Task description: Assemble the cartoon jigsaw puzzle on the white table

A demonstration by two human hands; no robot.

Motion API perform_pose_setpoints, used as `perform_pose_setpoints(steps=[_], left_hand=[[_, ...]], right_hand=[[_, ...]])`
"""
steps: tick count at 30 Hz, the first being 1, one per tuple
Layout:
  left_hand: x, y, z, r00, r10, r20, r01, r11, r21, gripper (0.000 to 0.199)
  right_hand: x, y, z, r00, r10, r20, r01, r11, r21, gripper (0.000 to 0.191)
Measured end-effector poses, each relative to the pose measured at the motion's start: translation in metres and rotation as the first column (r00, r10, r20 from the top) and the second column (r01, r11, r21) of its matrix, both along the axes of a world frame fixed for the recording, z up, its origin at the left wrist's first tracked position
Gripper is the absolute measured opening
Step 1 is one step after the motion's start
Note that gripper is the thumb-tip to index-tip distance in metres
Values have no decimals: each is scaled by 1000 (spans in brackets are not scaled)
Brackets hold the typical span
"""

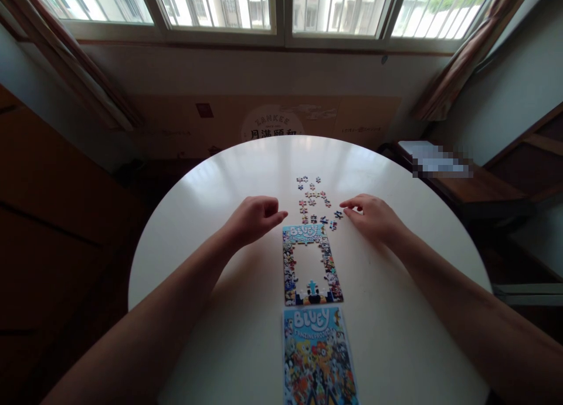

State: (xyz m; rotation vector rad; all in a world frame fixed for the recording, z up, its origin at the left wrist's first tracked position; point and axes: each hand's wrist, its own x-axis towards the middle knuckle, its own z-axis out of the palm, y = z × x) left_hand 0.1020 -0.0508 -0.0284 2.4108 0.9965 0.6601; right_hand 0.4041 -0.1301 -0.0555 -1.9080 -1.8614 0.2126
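My left hand (259,218) hovers left of the partly built jigsaw puzzle (289,270), its fingers curled in and its thumb pointing right; no object shows in it. At the right of the loose puzzle pieces (312,202), my right hand (372,216) has thumb and forefinger pinched close at a dark puzzle piece (338,215). The puzzle has its frame joined around an open middle, with a light-blue piece (312,286) standing up from the lower edge. Below it lies the printed reference picture (319,358) with "Bluey" lettering.
A round white table (185,217) carries everything. Beyond its far edge is a wall with a cardboard panel (360,114) under barred windows. To the right stands a wooden bench (492,185) with a blurred pale item on it. Curtains (466,64) hang at both sides.
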Motion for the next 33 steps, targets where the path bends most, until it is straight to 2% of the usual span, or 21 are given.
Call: perform_pose_setpoints(steps=[4,15,26,33], left_hand=[[1,0,1,1000,-3,-9,3,1000,-9,41],[7,-2,0,1000,4,22,-4,1000,8,41],[9,-1,-3,1000,-7,9,7,1000,14,40],[10,-2,-3,1000,0,-10,0,1000,8,37]], right_hand=[[-5,-2,2,998,55,15,-54,998,-26,26],[2,0,7,999,33,40,-28,994,-103,27],[9,-1,19,998,-40,-55,21,949,-314,17],[11,-5,21,985,-87,-150,31,939,-341,16]])
